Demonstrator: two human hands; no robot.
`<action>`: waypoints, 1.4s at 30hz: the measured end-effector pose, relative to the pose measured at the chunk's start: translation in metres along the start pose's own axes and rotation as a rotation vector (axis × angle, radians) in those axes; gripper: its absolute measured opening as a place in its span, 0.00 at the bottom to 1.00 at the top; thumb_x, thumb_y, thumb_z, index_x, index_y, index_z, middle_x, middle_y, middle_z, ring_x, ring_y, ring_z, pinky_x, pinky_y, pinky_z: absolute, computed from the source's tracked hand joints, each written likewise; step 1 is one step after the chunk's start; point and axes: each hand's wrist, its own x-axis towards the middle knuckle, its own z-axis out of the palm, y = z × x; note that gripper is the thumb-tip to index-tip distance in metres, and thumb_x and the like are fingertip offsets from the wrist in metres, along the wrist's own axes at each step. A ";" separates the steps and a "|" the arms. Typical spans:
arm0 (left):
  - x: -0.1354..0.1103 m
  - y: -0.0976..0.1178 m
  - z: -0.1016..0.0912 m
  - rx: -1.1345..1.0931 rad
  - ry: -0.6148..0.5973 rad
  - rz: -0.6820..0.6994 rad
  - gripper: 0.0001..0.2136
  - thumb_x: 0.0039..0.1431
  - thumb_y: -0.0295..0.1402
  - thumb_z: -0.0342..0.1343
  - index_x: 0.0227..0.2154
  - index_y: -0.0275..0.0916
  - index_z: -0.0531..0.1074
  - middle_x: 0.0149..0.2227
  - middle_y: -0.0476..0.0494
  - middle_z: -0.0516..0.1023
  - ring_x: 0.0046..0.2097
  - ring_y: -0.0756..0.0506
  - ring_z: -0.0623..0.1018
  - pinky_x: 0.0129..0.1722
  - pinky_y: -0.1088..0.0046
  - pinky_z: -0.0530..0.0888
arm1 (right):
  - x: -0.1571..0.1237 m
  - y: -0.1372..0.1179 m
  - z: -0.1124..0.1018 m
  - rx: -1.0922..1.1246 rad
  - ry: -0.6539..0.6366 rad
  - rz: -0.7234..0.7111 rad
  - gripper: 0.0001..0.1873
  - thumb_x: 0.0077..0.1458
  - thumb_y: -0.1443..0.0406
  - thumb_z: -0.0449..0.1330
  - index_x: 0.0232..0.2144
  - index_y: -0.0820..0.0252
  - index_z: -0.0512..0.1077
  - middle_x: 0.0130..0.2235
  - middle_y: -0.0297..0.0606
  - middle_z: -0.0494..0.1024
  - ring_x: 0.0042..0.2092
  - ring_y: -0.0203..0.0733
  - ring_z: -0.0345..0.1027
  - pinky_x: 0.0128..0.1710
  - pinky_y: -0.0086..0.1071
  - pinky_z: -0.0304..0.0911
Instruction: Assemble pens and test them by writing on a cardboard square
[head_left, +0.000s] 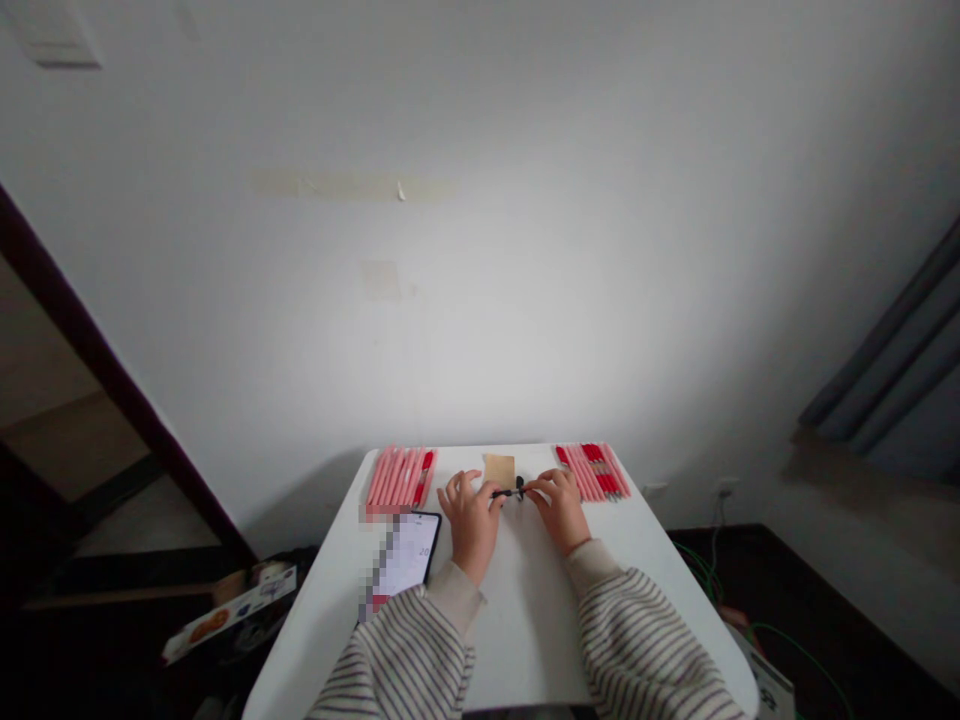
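Observation:
My left hand (474, 520) and my right hand (559, 505) meet over the far middle of the table. Thumb and fingertips of each are closed on opposite ends of a small, thin black piece (508, 493). A dark, wider part (520, 487) stands out from it close to my right fingers. The piece is too small for me to name its kind. Just behind it lies a tan square of paper or card (499, 470). A phone (409, 550) with a lit screen rests left of my left wrist, partly covered by blurred blocks.
Pink slender pieces (394, 478) lie in a row at the table's far left, with a red one among them. Another row of pink and red pieces (592, 472) lies far right. The white table (525, 640) adjoins a wall (480, 330). Green cables (701, 570) run along the floor.

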 end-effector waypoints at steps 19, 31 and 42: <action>0.001 -0.003 -0.002 0.027 0.062 -0.041 0.08 0.57 0.36 0.53 0.36 0.47 0.76 0.49 0.41 0.69 0.54 0.40 0.64 0.55 0.51 0.58 | 0.001 0.006 -0.001 0.008 0.010 0.050 0.08 0.56 0.64 0.59 0.30 0.53 0.79 0.31 0.39 0.72 0.42 0.46 0.62 0.43 0.39 0.57; 0.001 -0.007 0.000 0.067 0.103 -0.059 0.09 0.57 0.36 0.53 0.38 0.46 0.76 0.49 0.42 0.69 0.53 0.41 0.65 0.56 0.52 0.57 | 0.001 0.010 -0.001 0.006 0.014 0.100 0.09 0.56 0.64 0.58 0.30 0.54 0.79 0.31 0.39 0.73 0.41 0.46 0.62 0.43 0.38 0.56; 0.002 -0.008 0.000 0.109 0.132 -0.087 0.09 0.57 0.37 0.53 0.37 0.46 0.76 0.49 0.42 0.69 0.52 0.40 0.65 0.53 0.56 0.58 | 0.001 0.011 -0.001 0.027 0.032 0.109 0.11 0.57 0.63 0.56 0.30 0.55 0.79 0.31 0.40 0.73 0.41 0.47 0.62 0.43 0.39 0.56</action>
